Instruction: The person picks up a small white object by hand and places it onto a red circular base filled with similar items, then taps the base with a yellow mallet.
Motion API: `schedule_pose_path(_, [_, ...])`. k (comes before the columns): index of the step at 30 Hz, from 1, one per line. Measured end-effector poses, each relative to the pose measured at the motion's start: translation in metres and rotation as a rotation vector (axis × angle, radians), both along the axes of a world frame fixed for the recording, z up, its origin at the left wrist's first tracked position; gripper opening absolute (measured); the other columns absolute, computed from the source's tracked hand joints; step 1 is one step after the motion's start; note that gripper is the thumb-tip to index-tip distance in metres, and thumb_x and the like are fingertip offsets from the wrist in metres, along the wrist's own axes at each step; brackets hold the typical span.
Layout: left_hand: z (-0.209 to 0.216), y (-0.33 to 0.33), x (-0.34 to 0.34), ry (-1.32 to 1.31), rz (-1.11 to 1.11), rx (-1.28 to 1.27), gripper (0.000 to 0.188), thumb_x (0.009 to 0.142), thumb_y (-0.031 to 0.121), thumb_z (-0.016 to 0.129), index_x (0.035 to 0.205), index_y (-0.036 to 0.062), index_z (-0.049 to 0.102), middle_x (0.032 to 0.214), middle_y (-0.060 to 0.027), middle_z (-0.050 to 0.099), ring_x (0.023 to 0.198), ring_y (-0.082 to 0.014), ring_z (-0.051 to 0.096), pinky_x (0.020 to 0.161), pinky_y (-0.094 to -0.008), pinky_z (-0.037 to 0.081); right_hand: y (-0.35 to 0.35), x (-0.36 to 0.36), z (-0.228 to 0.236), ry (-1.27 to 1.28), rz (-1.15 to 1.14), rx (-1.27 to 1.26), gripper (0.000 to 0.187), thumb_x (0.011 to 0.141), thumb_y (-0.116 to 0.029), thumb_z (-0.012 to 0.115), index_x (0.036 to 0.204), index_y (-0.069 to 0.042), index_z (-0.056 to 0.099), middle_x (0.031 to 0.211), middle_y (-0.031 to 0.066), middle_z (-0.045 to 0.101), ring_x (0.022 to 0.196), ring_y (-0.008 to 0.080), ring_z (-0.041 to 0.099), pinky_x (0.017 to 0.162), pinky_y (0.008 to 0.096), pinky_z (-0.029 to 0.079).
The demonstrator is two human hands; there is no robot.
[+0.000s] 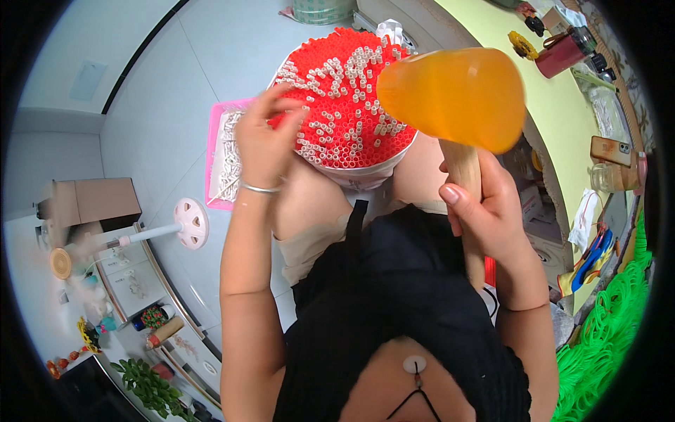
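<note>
Pale tiled floor far and left; yellow-green table along the right, green cord heap at its near end. White tub sits between the thighs, probably so the legs steady it. Red tubes stand packed upright in it, seemingly propping each other. Pink tray of white sticks lies just left, likely for easy left-hand reach. Mallet, orange head, seems raised over the tub's right side; right hand wraps its wooden handle partway up, likely for control. Left hand, blurred, is over the tub's left edge, thumb and fingers parted, nothing visible between; contact can't be told. Hands well apart. Short white pieces poke up among the tubes. Print on tub front: too small to read.
</note>
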State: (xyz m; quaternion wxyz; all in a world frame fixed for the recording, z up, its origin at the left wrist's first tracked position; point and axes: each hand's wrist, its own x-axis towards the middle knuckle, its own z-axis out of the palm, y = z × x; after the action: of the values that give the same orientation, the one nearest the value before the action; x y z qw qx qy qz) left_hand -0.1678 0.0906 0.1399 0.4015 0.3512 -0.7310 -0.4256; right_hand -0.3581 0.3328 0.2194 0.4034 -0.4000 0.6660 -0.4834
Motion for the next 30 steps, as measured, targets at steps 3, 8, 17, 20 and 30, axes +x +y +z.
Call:
schedule_pose_path(3, [-0.057,-0.068,0.062,-0.167,0.318,-0.099,0.021,0.083,0.011,0.073,0.102,0.0016,0.072,0.084,-0.0057,0.072,0.072,-0.0113,0.063,0.069,-0.0270,0.052,-0.011,-0.004,-0.016,0.225,0.087,0.121,0.036,0.093,-0.026,0.067,0.110,0.003,0.054,0.071,0.0091,0.061,0.047,0.0118,0.054,0.045,0.0268,0.043])
schedule_pose_path(8, [-0.186,-0.118,0.174,-0.846,0.430,-0.010,0.015,0.077,0.018,0.072,0.081,0.0046,0.076,0.076,-0.0161,0.072,0.069,-0.0259,0.069,0.070,-0.0372,0.054,-0.028,-0.006,-0.001,0.012,0.025,0.218,0.029,0.096,-0.023,0.063,0.104,0.003,0.053,0.063,0.0039,0.056,0.045,0.0101,0.051,0.043,0.0255,0.041])
schedule_pose_path(17, [-0.242,-0.113,0.196,-0.879,0.541,0.113,0.013,0.072,0.018,0.067,0.076,0.0099,0.076,0.079,-0.0162,0.072,0.074,-0.0329,0.070,0.073,-0.0415,0.055,-0.021,0.001,-0.026,0.091,0.072,0.238,0.024,0.096,-0.022,0.061,0.102,-0.001,0.051,0.071,0.0062,0.055,0.046,0.0091,0.051,0.043,0.0232,0.039])
schedule_pose_path(20, [-0.238,-0.110,0.183,-0.918,0.451,0.102,0.013,0.073,0.016,0.065,0.077,0.0103,0.076,0.081,-0.0164,0.071,0.076,-0.0337,0.069,0.073,-0.0423,0.055,-0.012,0.003,-0.027,-0.124,-0.013,0.247,0.021,0.096,-0.020,0.062,0.100,-0.003,0.051,0.068,0.0040,0.053,0.045,0.0090,0.049,0.040,0.0230,0.039])
schedule_pose_path(30, [-0.264,-0.116,0.162,-0.928,0.369,0.107,0.030,0.078,0.028,0.069,0.096,0.0058,0.077,0.095,-0.0235,0.071,0.090,-0.0381,0.070,0.080,-0.0438,0.054,0.007,0.004,-0.037,-0.257,-0.141,0.204,0.023,0.094,-0.019,0.065,0.102,-0.002,0.052,0.066,0.0015,0.051,0.047,0.0086,0.049,0.042,0.0233,0.041])
